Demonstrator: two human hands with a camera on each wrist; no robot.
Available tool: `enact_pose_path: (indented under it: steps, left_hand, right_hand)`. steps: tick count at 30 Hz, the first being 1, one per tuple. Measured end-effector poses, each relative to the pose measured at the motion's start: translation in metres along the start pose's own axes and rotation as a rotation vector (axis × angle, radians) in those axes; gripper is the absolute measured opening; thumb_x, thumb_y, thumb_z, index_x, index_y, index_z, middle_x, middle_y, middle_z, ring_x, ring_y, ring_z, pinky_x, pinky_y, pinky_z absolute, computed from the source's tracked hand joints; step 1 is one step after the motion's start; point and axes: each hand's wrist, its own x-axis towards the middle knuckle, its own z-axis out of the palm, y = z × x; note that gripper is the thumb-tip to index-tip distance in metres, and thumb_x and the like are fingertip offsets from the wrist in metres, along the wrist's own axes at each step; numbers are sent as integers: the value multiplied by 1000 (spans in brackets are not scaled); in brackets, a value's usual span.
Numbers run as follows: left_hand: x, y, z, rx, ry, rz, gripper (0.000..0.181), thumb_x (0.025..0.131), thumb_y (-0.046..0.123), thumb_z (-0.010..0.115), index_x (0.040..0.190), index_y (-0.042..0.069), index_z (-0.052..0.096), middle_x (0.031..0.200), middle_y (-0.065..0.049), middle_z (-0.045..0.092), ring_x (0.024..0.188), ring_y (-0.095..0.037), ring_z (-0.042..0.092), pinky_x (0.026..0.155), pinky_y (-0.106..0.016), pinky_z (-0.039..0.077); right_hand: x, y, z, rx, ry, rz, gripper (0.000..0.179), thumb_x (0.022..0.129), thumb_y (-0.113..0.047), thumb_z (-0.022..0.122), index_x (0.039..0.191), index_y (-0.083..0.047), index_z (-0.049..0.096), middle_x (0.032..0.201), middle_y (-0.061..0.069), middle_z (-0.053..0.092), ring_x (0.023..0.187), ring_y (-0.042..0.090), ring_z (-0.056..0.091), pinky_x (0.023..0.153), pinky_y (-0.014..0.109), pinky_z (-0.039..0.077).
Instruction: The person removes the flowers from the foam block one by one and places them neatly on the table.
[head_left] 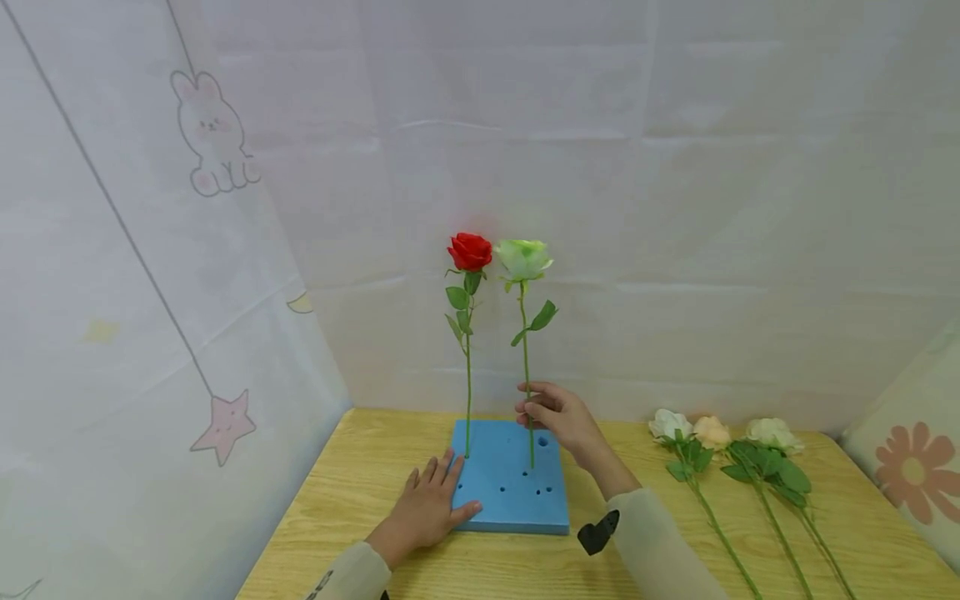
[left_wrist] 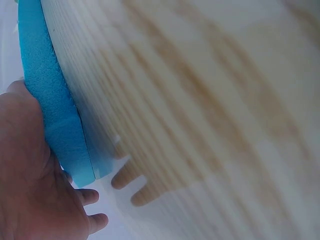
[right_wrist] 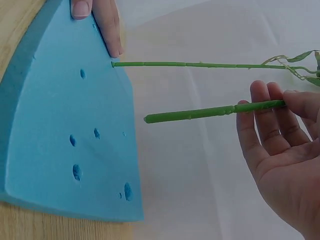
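Observation:
My right hand (head_left: pixel 562 417) pinches the stem of a pale green rose (head_left: pixel 524 260) between thumb and fingers, keeping it upright. In the right wrist view, the cut end of this green stem (right_wrist: pixel 190 114) hangs free above the blue foam board (right_wrist: pixel 45 115), which is dotted with holes. A red rose (head_left: pixel 470 252) stands in a hole near the board's left edge. My left hand (head_left: pixel 429 505) rests with spread fingers on the board's left side, thumb (right_wrist: pixel 81 8) on its top face. Seen from the left wrist, the palm (left_wrist: pixel 35 170) lies against the foam's side.
To the right on the wooden table (head_left: pixel 622 575) lie a white rose (head_left: pixel 671 423), a peach rose (head_left: pixel 712 432) and a cream rose (head_left: pixel 774 435), stems toward me. Behind the table hangs a pale cloth (head_left: pixel 600 167), with a printed one (head_left: pixel 112 292) at left.

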Motion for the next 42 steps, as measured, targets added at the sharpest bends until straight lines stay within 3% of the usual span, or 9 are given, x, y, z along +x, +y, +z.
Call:
enact_pose_path:
  steps: [14,26,33,37,42]
  left_hand:
    - [-2,-1,0,0,-10,-6,93,97,75,37,163,12,21,169,-14,13,150,-46,23,114,-71,20]
    - [-1,-4,2,-1,-5,4,94,96,77,32,164,13,20,169,-14,12,151,-45,23,114,-71,20]
    - [0,-4,2,-14,-6,5,94,97,77,34,164,12,20,169,-14,12,151,-46,22,114,-71,20]
    - [-1,-3,2,-17,-2,3,94,97,77,34,164,12,20,169,-14,12,151,-45,22,114,-71,20]
    - [1,-4,3,-12,-3,3,96,96,78,32,164,13,20,169,-14,12,151,-45,22,114,-71,20]
  right_hand:
    - [-19,-1,-14,-11,-22,-19,43,104,-17,61,145,-7,54,119,22,68,102,31,72,90,39,58]
    - [-40,1,-28,2,-59,-10,46,104,-19,61,147,-7,52,115,15,70,106,38,70,90,38,58]
    - [-55,7,-37,19,-81,-18,48,104,-19,61,148,-4,50,116,17,69,100,27,72,90,47,57]
    - [-63,9,-42,51,-83,5,49,104,-18,61,149,-3,48,117,20,68,101,29,72,92,52,56]
    - [-73,12,-49,67,-78,39,50,104,-17,60,150,-3,47,119,24,66,102,32,71,91,50,57]
